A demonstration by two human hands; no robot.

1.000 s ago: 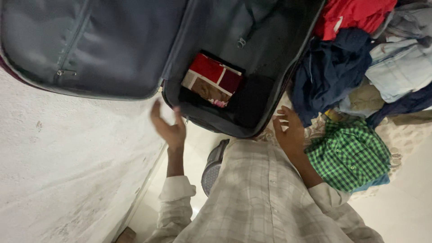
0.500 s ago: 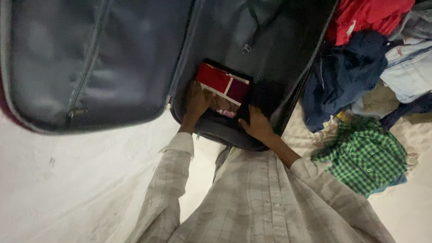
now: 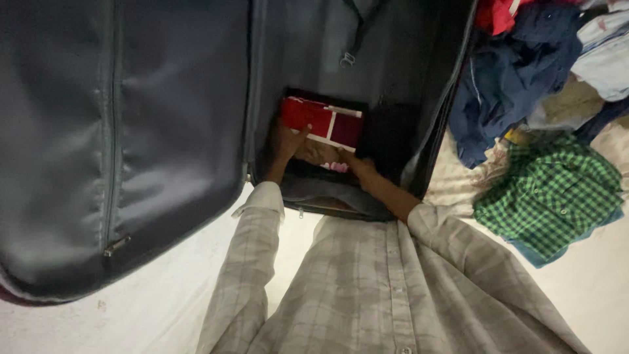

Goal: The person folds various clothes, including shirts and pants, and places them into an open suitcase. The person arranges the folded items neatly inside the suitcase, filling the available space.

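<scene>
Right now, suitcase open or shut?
Open. The suitcase lid lies flat beside it; both hands, left hand and right hand, rest on the folded red cloth inside.

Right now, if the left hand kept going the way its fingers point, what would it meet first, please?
Probably the red folded cloth: the left hand already rests at its near edge, fingers pointing across it into the suitcase.

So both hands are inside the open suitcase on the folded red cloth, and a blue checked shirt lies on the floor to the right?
Not quite: the head view shows the checked shirt is green. Both the left hand and right hand are inside the open suitcase on the folded red cloth.
</scene>
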